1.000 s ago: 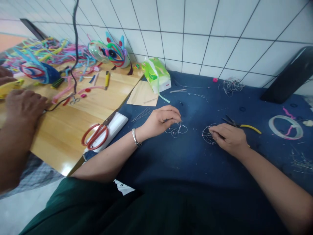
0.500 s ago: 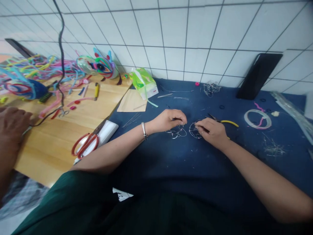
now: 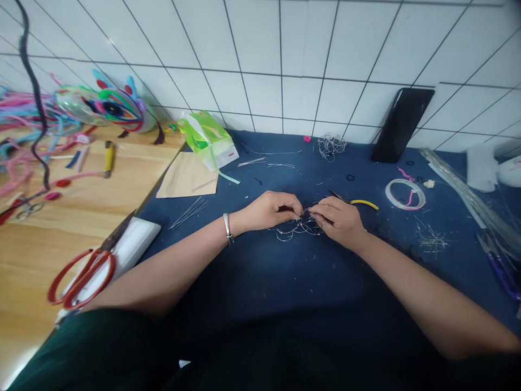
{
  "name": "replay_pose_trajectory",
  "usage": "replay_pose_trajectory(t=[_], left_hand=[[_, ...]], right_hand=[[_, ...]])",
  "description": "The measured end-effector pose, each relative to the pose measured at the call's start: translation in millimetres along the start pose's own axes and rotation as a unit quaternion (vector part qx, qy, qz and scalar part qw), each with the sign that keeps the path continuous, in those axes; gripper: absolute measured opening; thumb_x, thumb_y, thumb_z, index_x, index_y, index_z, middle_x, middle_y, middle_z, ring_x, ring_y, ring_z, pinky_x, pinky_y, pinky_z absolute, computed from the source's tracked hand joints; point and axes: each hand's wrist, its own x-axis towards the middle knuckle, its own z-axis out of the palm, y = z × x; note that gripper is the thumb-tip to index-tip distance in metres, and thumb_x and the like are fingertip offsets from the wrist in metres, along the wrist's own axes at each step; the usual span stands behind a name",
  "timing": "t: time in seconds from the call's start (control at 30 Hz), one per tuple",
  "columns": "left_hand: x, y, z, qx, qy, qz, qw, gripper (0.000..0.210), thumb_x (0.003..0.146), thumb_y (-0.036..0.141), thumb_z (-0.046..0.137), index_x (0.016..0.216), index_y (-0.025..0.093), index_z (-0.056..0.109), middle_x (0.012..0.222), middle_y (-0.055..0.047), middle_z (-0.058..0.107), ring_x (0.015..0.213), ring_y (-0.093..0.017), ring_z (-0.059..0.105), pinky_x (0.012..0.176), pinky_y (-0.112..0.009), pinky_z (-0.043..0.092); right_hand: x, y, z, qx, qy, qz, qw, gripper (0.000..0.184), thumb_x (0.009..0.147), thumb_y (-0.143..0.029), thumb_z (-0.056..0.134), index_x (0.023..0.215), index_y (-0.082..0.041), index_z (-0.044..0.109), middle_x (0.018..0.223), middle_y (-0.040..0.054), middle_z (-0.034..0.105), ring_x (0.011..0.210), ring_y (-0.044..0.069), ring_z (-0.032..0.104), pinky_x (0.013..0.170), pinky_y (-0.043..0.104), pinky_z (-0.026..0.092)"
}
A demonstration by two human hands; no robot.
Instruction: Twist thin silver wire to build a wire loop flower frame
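Observation:
My left hand (image 3: 273, 210), with a silver bangle at the wrist, pinches a thin looped wire piece (image 3: 287, 234) that has small pinkish beads on it. Close beside it, my right hand (image 3: 342, 220) has its fingertips closed on the other side of the wirework. The loops hang just below my fingers over the dark blue cloth (image 3: 260, 271); where the wires meet is partly hidden by the fingers. Just behind my right hand lie pliers with yellow handles (image 3: 364, 204), partly covered by it.
Red-handled scissors (image 3: 83, 279) lie on a white box by my left forearm. A green tissue pack (image 3: 209, 141), a wire tangle (image 3: 330, 146), a leaning black phone (image 3: 402, 125), a clear coil (image 3: 405, 194) and purple-handled pliers (image 3: 499, 266) stand around. Wire bits (image 3: 432, 240) lie right.
My hands have come together, bringing the two wire parts, apart before, against each other. The view has shifted right; the other person's hand at the left is out of sight.

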Motion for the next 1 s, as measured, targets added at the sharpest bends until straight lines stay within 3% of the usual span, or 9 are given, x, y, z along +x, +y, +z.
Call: replay_pose_trajectory(t=[0.27, 0.6, 0.83, 1.0], left_hand=[[-0.1, 3.1, 10.7, -0.01, 0.001, -0.003, 1.0, 0.013, 0.084, 0.013, 0.052, 0.088, 0.017, 0.063, 0.083, 0.0, 0.067, 0.075, -0.008, 0.062, 0.07, -0.023, 0.05], [-1.7, 2.4, 12.6, -0.122, -0.017, -0.003, 0.992, 0.021, 0.083, 0.008, 0.05, 0.101, 0.016, 0.056, 0.089, -0.002, 0.066, 0.079, -0.008, 0.063, 0.069, -0.02, 0.052], [-0.8, 5.2, 18.5, -0.052, 0.051, -0.012, 0.997, 0.018, 0.081, 0.01, 0.051, 0.098, 0.017, 0.053, 0.081, 0.0, 0.062, 0.069, -0.008, 0.06, 0.061, -0.021, 0.049], [2.6, 7.2, 22.3, -0.013, 0.067, -0.012, 0.998, 0.023, 0.078, 0.009, 0.053, 0.099, 0.018, 0.052, 0.083, 0.001, 0.062, 0.064, -0.006, 0.057, 0.059, -0.019, 0.047]], right_hand=[[1.3, -3.7, -0.6, -0.004, -0.023, -0.009, 1.0, 0.022, 0.083, -0.015, 0.057, 0.103, -0.023, 0.065, 0.092, 0.0045, 0.068, 0.083, 0.016, 0.063, 0.074, 0.031, 0.055], [2.9, -5.7, -0.9, -0.004, -0.007, -0.007, 1.0, 0.012, 0.083, -0.015, 0.057, 0.092, -0.022, 0.063, 0.085, 0.004, 0.067, 0.078, 0.015, 0.063, 0.071, 0.029, 0.054], [2.0, -1.5, 0.1, 0.004, -0.001, -0.009, 1.0, 0.016, 0.083, -0.018, 0.059, 0.094, -0.024, 0.067, 0.087, 0.0021, 0.07, 0.081, 0.016, 0.065, 0.076, 0.03, 0.054], [3.0, -2.1, 1.5, 0.011, -0.009, -0.018, 1.0, 0.018, 0.082, -0.016, 0.058, 0.096, -0.024, 0.067, 0.089, 0.0021, 0.071, 0.078, 0.015, 0.065, 0.072, 0.031, 0.055]])
